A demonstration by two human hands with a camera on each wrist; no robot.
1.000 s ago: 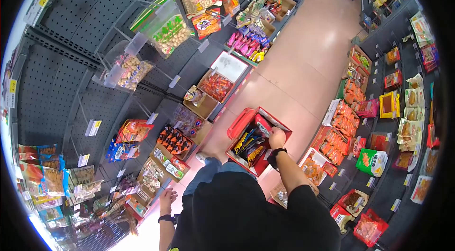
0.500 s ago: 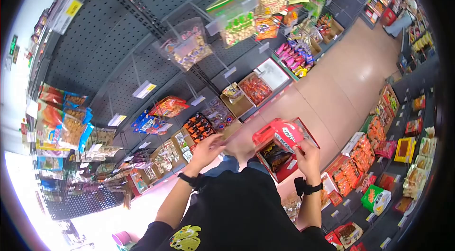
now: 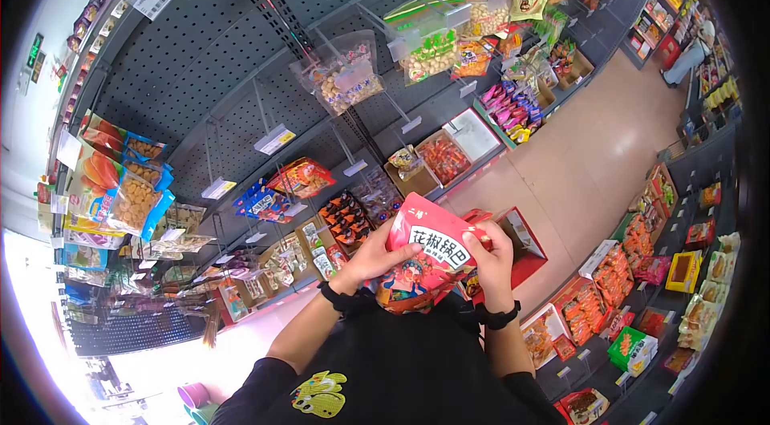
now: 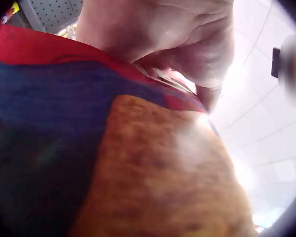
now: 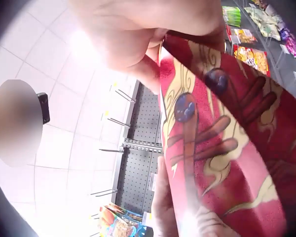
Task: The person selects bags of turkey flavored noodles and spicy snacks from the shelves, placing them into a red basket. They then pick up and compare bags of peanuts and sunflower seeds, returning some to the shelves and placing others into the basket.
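Observation:
A red snack bag (image 3: 433, 242) with a white label of large black characters is held up before the chest, its printed front facing the head camera. My left hand (image 3: 374, 255) grips its left side with the thumb over the front. On the opposite side my right hand (image 3: 494, 261) pinches the edge near the upper corner. The left wrist view shows the bag's blue and brown lower surface (image 4: 163, 168) close up, below the left hand (image 4: 163, 34). Red and gold patterned film (image 5: 217, 153) fills much of the right wrist view under the right hand (image 5: 148, 29).
Behind the bag stands an open red carton (image 3: 536, 266), partly hidden. Dark pegboard shelving (image 3: 216, 88) with hanging snack packs runs along the left. Boxes of orange-wrapped packs (image 3: 584, 306) line the right. The aisle floor (image 3: 577, 152) stretches ahead, with a person (image 3: 691, 56) far off.
The right hand has lifted the red bag out of the carton and up to the chest. My left hand has come across from the left and taken hold of it. The head view has swung left.

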